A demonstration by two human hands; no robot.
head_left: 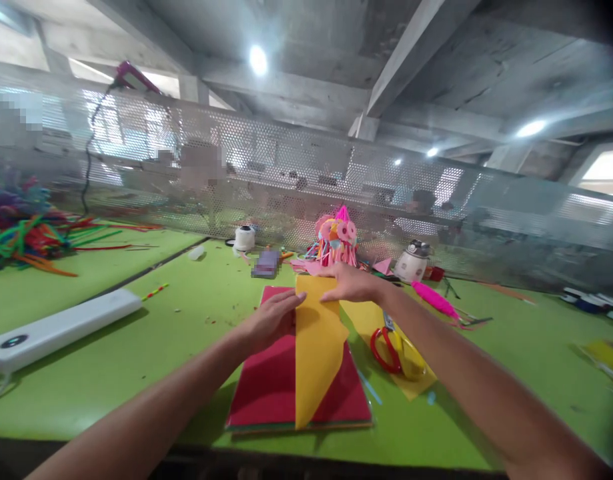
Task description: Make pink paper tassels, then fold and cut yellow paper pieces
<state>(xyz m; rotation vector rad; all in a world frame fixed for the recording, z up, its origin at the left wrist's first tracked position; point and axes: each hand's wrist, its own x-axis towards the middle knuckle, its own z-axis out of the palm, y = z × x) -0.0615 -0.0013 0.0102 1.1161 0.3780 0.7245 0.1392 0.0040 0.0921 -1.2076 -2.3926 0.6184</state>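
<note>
A yellow paper sheet with a curved, pointed right edge lies over a stack of red sheets in front of me. My left hand lies flat at the yellow sheet's left edge, fingers stretched out with their tips touching it. At the top of the sheet rests my right hand, its thumb spread apart from the fingers. Scissors with red and yellow handles sit to the right on another yellow paper piece, partly beneath my right forearm.
A long white device lies at left, near a heap of colourful pipe cleaners. Toward the back stand a pink decorated craft, a white pot-like container and a small white jar. A perforated metal screen borders the green table.
</note>
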